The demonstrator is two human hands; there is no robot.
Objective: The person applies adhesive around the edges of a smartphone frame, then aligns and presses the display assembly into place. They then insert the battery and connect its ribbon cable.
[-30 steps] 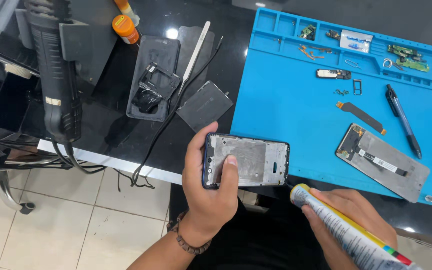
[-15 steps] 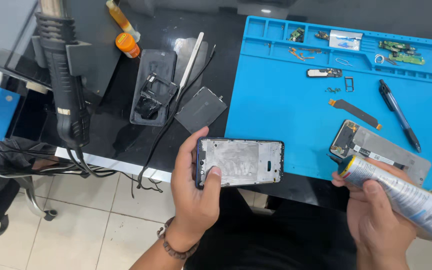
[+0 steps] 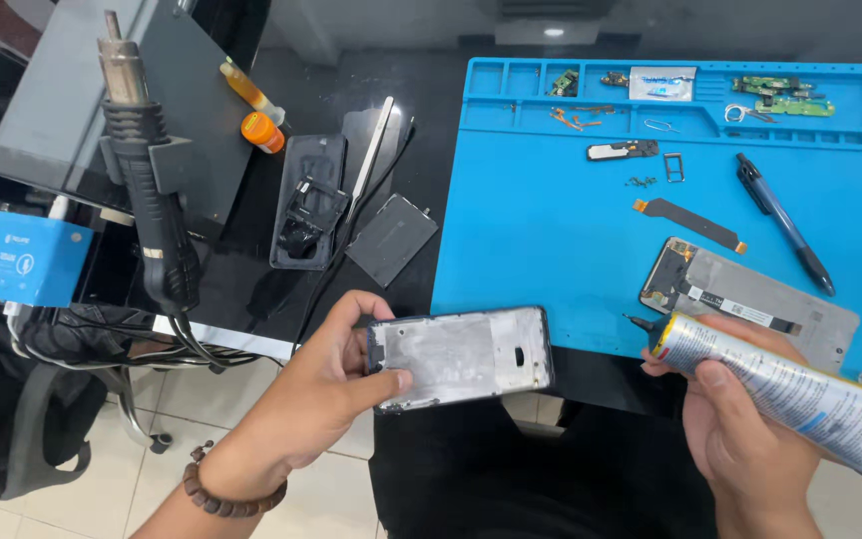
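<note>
A: Left hand (image 3: 326,384) grips the phone middle frame (image 3: 461,357) by its short end, held level just off the near edge of the blue repair mat (image 3: 551,250). Right hand (image 3: 750,439) is wrapped around the adhesive tube (image 3: 790,394), needle tip near the frame but apart from it.

B: Technique?

A: Judged best to steady the frame, squeeze lightly, and run a thin unbroken bead along the rim only.

B: Counts?

A: One frame, one tube, one phone board assembly (image 3: 750,299) on the mat, one pen (image 3: 785,225), one flex ribbon (image 3: 690,213), one hot-air handle (image 3: 147,190).
</note>
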